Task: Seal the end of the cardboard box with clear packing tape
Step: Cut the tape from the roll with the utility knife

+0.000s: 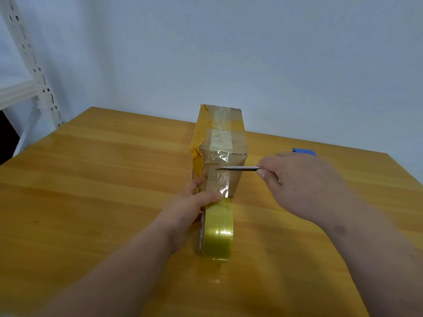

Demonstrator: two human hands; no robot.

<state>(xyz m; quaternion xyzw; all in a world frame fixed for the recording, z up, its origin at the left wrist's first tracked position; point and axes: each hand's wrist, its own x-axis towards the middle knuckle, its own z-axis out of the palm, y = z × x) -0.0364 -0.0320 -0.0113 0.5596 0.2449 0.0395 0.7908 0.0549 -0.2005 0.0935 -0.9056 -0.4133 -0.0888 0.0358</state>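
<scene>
Box (238, 143): a long, narrow cardboard carton lying on the counter (103, 175), its near end facing the viewer, directly beyond the left hand (194, 202) and just left of the right hand (302, 181). A strip of clear tape (220, 133) runs along the top face and folds down over the near end, where it is wrinkled and glossy. Yellowish tape covers the box's left side and is torn and crumpled near the front corner.

Roll (218, 229): a roll of clear packing tape with a yellow tint, standing on edge on the counter just in front of the box end. Its free strip rises from the roll onto the end face, so roll and box are joined by tape.

Left hand: curled about the top of the roll from the left, with fingertips (214, 197) pressed on the tape at the foot of the end face.

Right hand: closed on the handle of a blade (238, 168), held level with its tip pointing left across the taped end face. Whether the tip touches the tape cannot be told. The handle is hidden in the hand.

Blue thing (304, 151): a small object on the counter beyond the right hand, mostly hidden by it.

Shelf frame (34, 65): white perforated upright, far left of both hands, against a pale wall.
</scene>
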